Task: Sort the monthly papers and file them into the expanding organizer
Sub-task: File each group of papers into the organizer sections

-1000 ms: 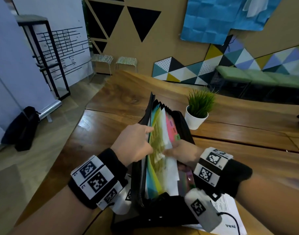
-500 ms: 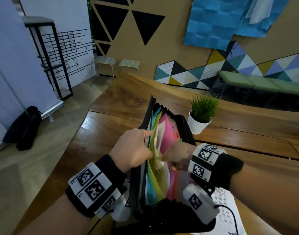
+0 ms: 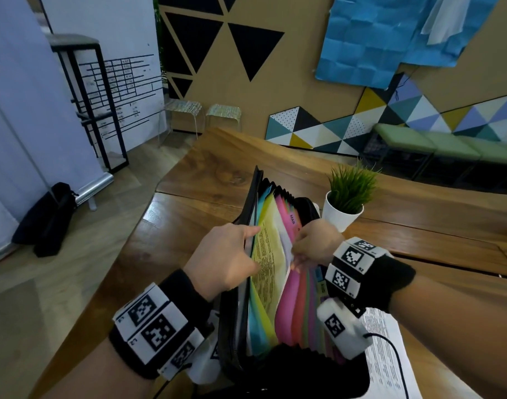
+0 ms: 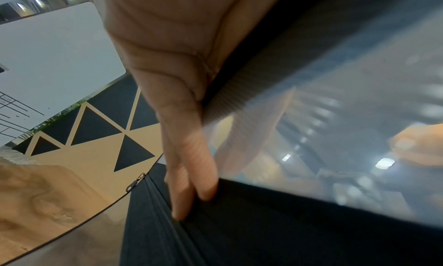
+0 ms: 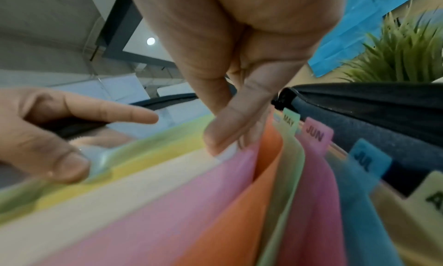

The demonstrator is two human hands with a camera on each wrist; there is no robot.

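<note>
one organizer (image 3: 240, 326), two hands, one potted plant (image 3: 345, 203), two stools (image 3: 203, 110)

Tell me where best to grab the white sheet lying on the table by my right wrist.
Probably its near right edge, coming from the right side. The white sheet lies flat on the table, and its left part is tucked under the black organizer and the wrist, so only that side is free to lift.

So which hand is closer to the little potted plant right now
Right. The right hand is at the organizer's far side, just in front of the potted plant. The left hand grips the organizer's opposite cover, with all the colored dividers between it and the plant.
</note>
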